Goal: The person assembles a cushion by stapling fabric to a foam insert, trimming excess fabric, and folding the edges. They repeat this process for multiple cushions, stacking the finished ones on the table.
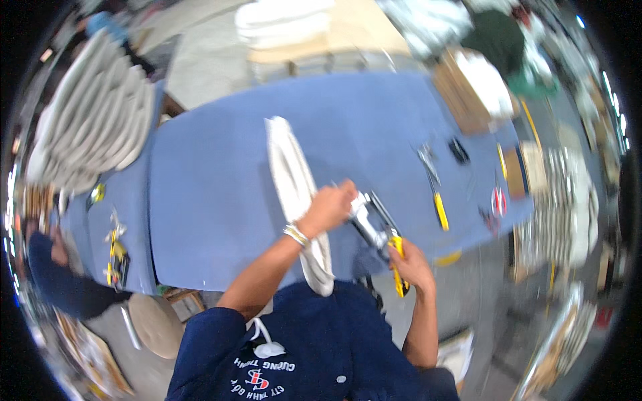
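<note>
My right hand [413, 266] is closed around the yellow-and-black handle of what looks like a staple gun [366, 219], with a silver body and a dark bar alongside. My left hand [329, 210] is closed near the tool's front end, fingertips pinched together; what they hold, if anything, is too blurred to make out. A long white padded cushion piece [291, 164] lies lengthwise on the blue table [214, 180]. Its near end reaches my body, and my left wrist crosses over it.
On the table's right lie pliers [428, 164], a yellow-handled tool [441, 211], a black object [459, 151] and red-handled scissors [498, 200]. A cardboard box [461, 100] stands at the far right corner. Stacked white cushions [100, 113] rise at left, near another yellow-and-black tool [118, 262].
</note>
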A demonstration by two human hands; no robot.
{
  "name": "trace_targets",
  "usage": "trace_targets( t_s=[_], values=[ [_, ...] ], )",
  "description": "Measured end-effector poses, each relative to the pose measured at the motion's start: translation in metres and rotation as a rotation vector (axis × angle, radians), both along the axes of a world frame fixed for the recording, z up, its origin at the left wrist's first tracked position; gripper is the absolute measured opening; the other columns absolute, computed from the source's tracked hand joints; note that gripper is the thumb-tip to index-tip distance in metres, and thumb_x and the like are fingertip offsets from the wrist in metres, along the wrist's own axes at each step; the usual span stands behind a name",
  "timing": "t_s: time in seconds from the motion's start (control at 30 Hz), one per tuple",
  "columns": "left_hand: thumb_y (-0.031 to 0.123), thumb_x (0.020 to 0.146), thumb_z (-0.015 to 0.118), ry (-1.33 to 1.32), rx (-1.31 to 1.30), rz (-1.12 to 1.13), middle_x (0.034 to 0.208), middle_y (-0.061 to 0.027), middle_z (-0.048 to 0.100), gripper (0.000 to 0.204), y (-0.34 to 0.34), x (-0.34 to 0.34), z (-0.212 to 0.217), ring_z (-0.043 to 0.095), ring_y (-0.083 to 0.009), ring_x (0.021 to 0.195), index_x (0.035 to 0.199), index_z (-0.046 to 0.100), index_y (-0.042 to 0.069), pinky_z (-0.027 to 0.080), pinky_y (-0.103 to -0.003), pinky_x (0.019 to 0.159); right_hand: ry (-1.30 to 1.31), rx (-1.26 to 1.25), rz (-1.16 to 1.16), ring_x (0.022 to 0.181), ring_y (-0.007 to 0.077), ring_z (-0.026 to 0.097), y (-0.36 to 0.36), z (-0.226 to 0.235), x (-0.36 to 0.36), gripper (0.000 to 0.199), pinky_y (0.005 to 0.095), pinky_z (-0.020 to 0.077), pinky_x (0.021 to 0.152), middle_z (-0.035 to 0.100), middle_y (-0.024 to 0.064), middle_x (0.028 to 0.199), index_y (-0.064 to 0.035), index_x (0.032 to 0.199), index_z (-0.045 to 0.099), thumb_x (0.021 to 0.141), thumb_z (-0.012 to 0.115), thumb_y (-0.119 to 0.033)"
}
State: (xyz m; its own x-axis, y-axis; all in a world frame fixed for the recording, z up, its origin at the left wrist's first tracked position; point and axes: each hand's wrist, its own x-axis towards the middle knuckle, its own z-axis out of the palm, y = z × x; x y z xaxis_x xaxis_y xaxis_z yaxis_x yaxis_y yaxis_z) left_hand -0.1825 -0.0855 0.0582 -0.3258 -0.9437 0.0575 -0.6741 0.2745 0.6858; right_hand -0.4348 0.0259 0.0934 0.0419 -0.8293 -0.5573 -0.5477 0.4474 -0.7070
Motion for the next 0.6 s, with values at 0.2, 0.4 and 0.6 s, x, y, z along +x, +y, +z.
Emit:
trace_targets(
  t_s=[0.2, 0.4, 0.6],
  values=[
    [0.019, 0.099, 0.059, 0.297, 0.11, -0.034, 0.086, -0.0168, 0.074, 0.019, -0.004, -0.018, 0.013, 0.072, -0.0391, 0.084, 0.11, 0.066, 0.006, 0.056, -0.049, 0.076, 0.365, -0.531, 0.179, 0.095, 0.029, 0.071, -0.071, -0.069, -0.044, 0.044, 0.0408, 0.0558, 0.081, 0.07, 0.0182, 0.112, -0.0013, 0.132, 0.06, 0.092, 0.07, -0.018],
    [0.02, 0.098, 0.064, 0.414, -0.102, 0.017, 0.109, -0.0151, 0.07, 0.019, 0.033, -0.014, 0.015, 0.064, -0.035, 0.109, 0.108, 0.072, 0.007, 0.051, -0.045, 0.093, -0.642, -0.409, 0.163, 0.112, 0.0202, 0.064, -0.083, -0.047, 0.061, 0.061, 0.0331, 0.0537, 0.092, 0.063, 0.0113, 0.131, -0.0032, 0.148, 0.048, 0.09, 0.066, 0.007],
    [0.016, 0.097, 0.063, 0.488, -0.001, -0.067, 0.11, -0.0125, 0.07, 0.017, 0.062, -0.013, -0.007, 0.069, -0.0313, 0.098, 0.105, 0.076, 0.007, 0.055, -0.04, 0.087, -0.781, -0.482, 0.008, 0.111, 0.0152, 0.065, -0.054, -0.065, 0.077, 0.051, 0.0297, 0.0528, 0.097, 0.066, 0.0077, 0.121, 0.001, 0.143, 0.049, 0.094, 0.063, 0.009]
  ],
)
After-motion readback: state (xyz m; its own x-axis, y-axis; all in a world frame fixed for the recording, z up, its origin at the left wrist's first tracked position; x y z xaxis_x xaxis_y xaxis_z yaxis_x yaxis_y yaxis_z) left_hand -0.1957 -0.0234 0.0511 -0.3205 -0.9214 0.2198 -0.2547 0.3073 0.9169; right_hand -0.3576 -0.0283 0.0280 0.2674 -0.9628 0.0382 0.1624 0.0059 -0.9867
